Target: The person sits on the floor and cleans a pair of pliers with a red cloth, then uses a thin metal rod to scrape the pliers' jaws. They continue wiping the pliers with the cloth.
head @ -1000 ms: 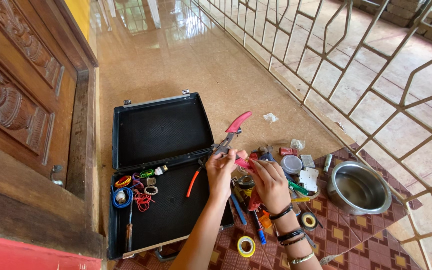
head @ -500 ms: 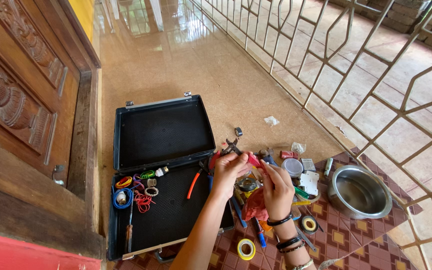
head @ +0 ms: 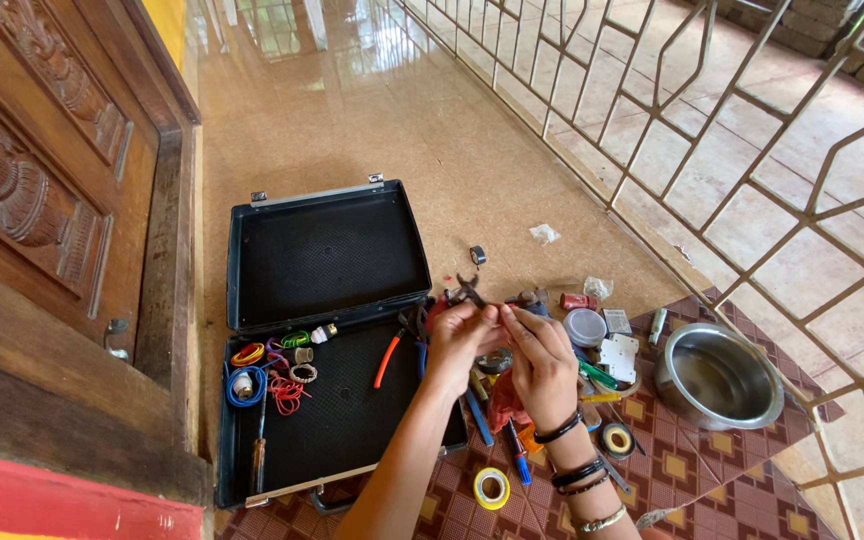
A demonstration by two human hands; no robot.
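Observation:
Both my hands meet over the right edge of an open black case [head: 342, 430]. My left hand [head: 455, 345] and my right hand [head: 542, 362], with bangles on its wrist, together grip a pair of pliers [head: 468, 291]. Only the dark jaws show, pointing away above my fingers; the red handles are mostly hidden inside my hands. An orange-handled tool [head: 386, 359] lies in the case just left of my left hand. Under my right hand sits a pile of small tools and a red cloth [head: 502, 405].
The case holds coiled wires in blue [head: 243, 386], red [head: 286, 396] and green [head: 295, 342]. On the patterned mat [head: 692, 470] are a steel bowl [head: 717, 378], a yellow tape roll [head: 492, 488], and a black tape roll [head: 617, 438]. A carved door [head: 42, 190] stands left, a metal railing [head: 712, 110] right.
The pliers' red handle, raised and spread a second ago, has been closed and drawn into my hands. A small dark piece now lies on the floor beyond the pliers.

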